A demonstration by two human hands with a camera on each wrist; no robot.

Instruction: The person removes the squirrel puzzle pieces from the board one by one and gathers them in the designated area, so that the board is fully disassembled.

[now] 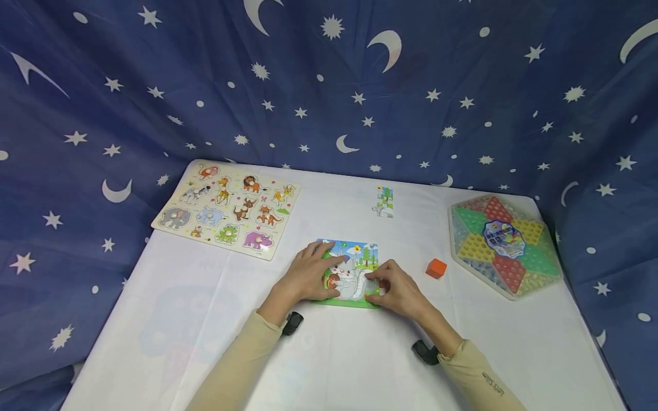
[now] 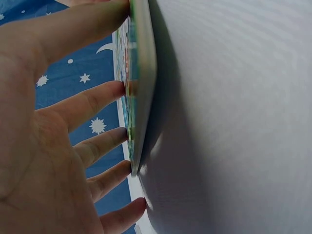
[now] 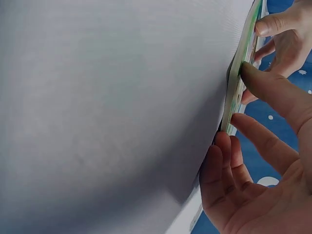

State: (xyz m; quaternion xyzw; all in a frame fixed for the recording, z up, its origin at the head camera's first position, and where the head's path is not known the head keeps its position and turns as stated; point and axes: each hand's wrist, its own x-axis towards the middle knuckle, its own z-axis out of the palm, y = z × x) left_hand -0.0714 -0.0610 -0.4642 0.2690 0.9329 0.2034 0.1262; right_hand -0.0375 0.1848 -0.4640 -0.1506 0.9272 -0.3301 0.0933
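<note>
A jigsaw puzzle (image 1: pixel 354 279) with a grey squirrel picture and a green border lies in front of me in the head view. My left hand (image 1: pixel 311 274) spreads over its left side, fingertips and thumb touching the face. In the left wrist view the fingers (image 2: pixel 97 100) are long and straight, set apart along the puzzle's edge. At the lower right corner, my right hand (image 1: pixel 398 290) rests its thumb and index finger, spread apart, on the face. The right wrist view shows the other fingers (image 3: pixel 224 168) bent beside the puzzle's edge.
Joined puzzle pieces (image 1: pixel 384 202) lie farther back. An orange block (image 1: pixel 436 268) sits right of my right hand. A hexagonal Chinese checkers box (image 1: pixel 504 245) stands at the right, an animal knob puzzle board (image 1: pixel 226 208) at the back left. Starry blue cloth (image 1: pixel 308 74) hangs behind.
</note>
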